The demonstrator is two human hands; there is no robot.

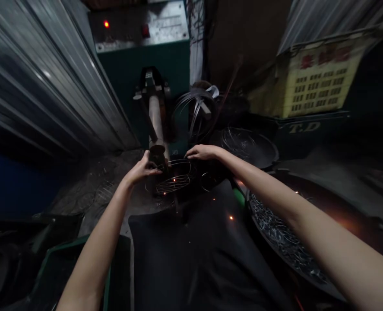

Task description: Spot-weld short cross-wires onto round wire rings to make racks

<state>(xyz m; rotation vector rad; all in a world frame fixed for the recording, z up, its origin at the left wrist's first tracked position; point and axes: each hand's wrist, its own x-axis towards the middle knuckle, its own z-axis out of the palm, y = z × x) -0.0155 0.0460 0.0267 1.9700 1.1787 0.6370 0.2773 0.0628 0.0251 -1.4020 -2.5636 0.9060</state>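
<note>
Between my hands is a round thin-wire rack [173,185], with a ring above a grid of parallel wires. My left hand [141,170] is closed at its left edge, thumb up against the end of the machine's arm. Fingers pinched, my right hand [202,152] holds the far right side of the wire ring. Right over the rack hangs the cylindrical metal arm [156,119] of a green spot welder [120,69]. Orange sparks fly near the rack and over the dark apron [191,255]. Darkness hides the exact finger contact.
On the right stands a wide pan [275,229] full of small bent metal pieces. Behind it are a dark round tray [259,149] with wire pieces and a yellow crate [321,82]. A green bin [49,259] sits lower left; corrugated metal [49,73] borders the left.
</note>
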